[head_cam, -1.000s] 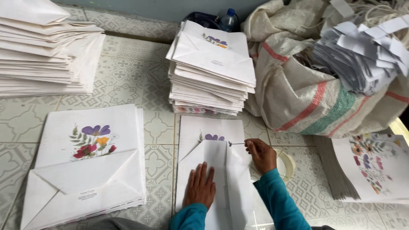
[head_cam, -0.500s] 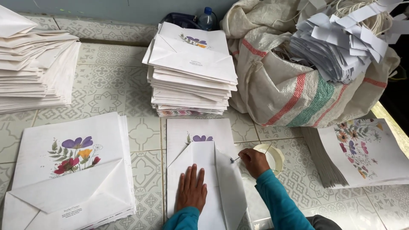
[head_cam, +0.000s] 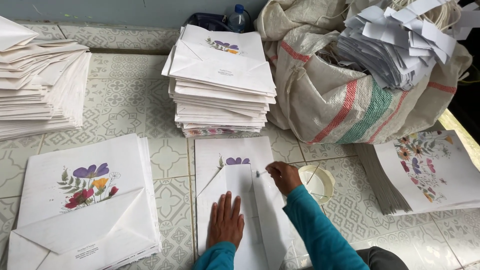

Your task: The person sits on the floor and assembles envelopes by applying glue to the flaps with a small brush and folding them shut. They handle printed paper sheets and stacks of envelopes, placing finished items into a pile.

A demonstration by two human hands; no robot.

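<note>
A white paper bag [head_cam: 235,165] with a purple flower print lies flat on the tiled floor in front of me, its bottom flaps partly folded open. My left hand [head_cam: 226,220] presses flat on the folded flap, fingers spread. My right hand [head_cam: 283,176] pinches a thin glue brush [head_cam: 261,173] whose tip touches the bag's right flap. A small round white glue dish [head_cam: 320,182] sits just right of that hand. Both sleeves are teal.
Stacks of folded flower-print bags stand at the left front [head_cam: 85,210], far left [head_cam: 40,85] and straight ahead [head_cam: 220,80]. A striped woven sack [head_cam: 345,100] filled with paper strips lies at right, flat printed sheets [head_cam: 430,170] beside it. A water bottle [head_cam: 239,19] stands by the wall.
My right hand has gone from the glue dish back over the bag's flap with the brush. My left hand stays pressed on the bag. The view has shifted slightly.
</note>
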